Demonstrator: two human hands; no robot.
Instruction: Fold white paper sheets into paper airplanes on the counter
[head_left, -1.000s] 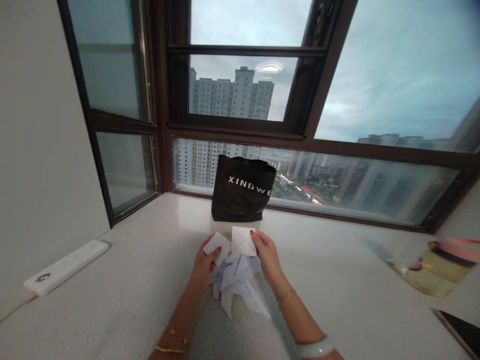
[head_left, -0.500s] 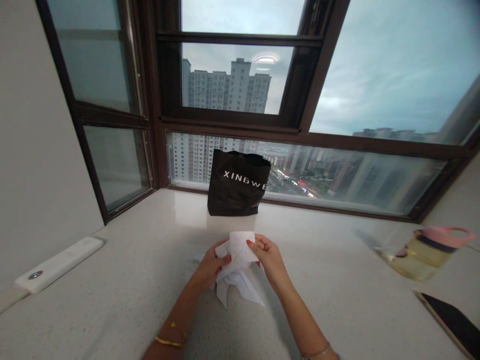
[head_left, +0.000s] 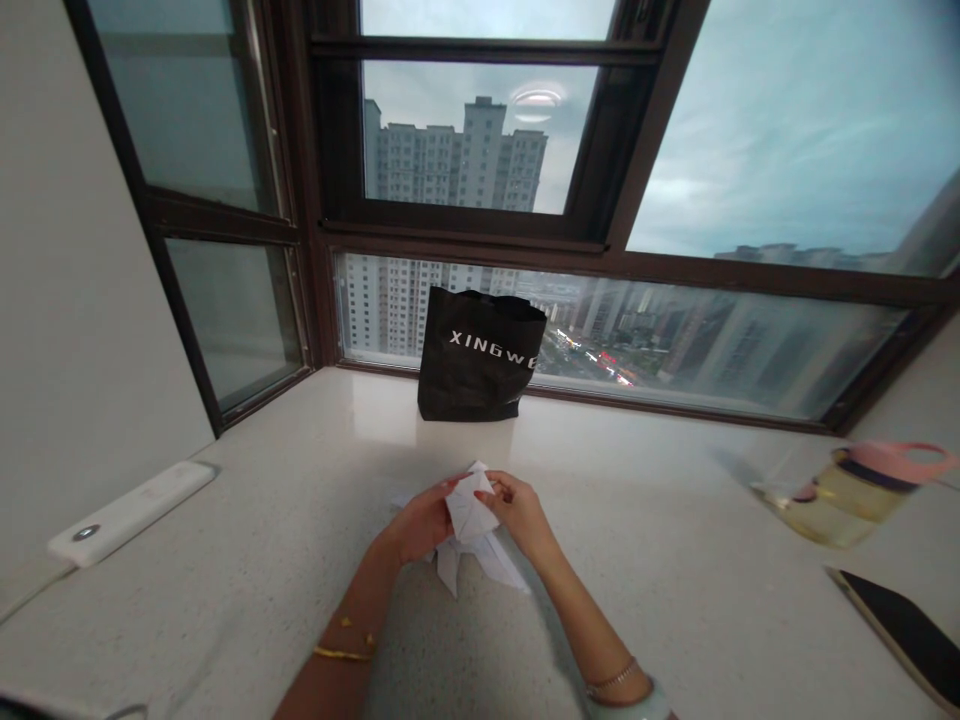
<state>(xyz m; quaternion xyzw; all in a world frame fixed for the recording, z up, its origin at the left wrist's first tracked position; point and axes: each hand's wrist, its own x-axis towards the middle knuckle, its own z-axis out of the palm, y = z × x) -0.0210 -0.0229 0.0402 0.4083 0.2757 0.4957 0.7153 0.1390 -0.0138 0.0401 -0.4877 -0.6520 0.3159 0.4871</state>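
A small folded piece of white paper (head_left: pixel 470 512) is held up between my two hands, one corner pointing away from me. My left hand (head_left: pixel 422 522) grips its left edge, thumb towards the top. At the right side, my right hand (head_left: pixel 519 508) pinches the paper between thumb and fingers. Below them, several white paper pieces (head_left: pixel 499 565) with pointed ends lie on the white speckled counter (head_left: pixel 300 600). My hands partly cover these pieces, so their full shape is hidden.
A black bag (head_left: pixel 480 365) with white lettering stands by the window. On the left lies a white power strip (head_left: pixel 135 510) with a cable. To the right are a yellowish bottle with a pink lid (head_left: pixel 855 500) and a dark flat device (head_left: pixel 900 630).
The held paper has turned from a squarish face to a diamond with its corner up. My left hand has shifted to its left edge, and the view has tilted slightly down.
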